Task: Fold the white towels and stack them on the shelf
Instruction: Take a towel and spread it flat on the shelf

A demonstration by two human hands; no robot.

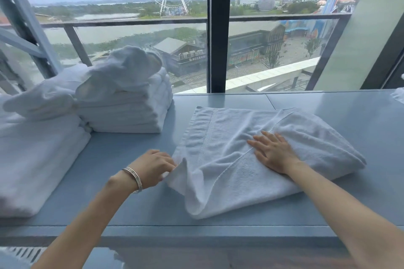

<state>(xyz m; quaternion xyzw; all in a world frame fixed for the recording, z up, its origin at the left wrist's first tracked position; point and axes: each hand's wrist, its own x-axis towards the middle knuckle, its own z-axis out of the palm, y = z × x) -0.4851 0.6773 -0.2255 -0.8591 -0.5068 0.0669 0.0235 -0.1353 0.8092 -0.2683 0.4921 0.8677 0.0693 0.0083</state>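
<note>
The half-folded white towel (218, 137) lies across the middle of the blue-grey shelf (131, 203), doubled over with its woven border band running along its left side and its near edge rumpled into a loose roll. The right hand (273, 153) rests flat on the middle of the towel, fingers straight and spread, its grip open and pressing down on the cloth. The left hand (153, 168) sits at the towel's near-left corner, which stands up slightly; its grip is closed on that corner in a pinch, though the fingertips are partly hidden behind the raised cloth. A thin silver bracelet (133, 179) circles the left wrist. To the left of the towel, well apart from it, stands a stack of folded towels (131, 111) with a crumpled towel (122, 67) slumped on top. Further left of the towel a larger folded pile (37, 159) is cut off by the frame edge, another loose towel (41, 98) lying on it. To the right of the towel, a scrap of white cloth (399, 96) shows at the frame edge, too little to identify. Behind the towel a window (273, 39) shows a hazy amusement park, and a grey rack upright (28, 24) rises at the far left.
</note>
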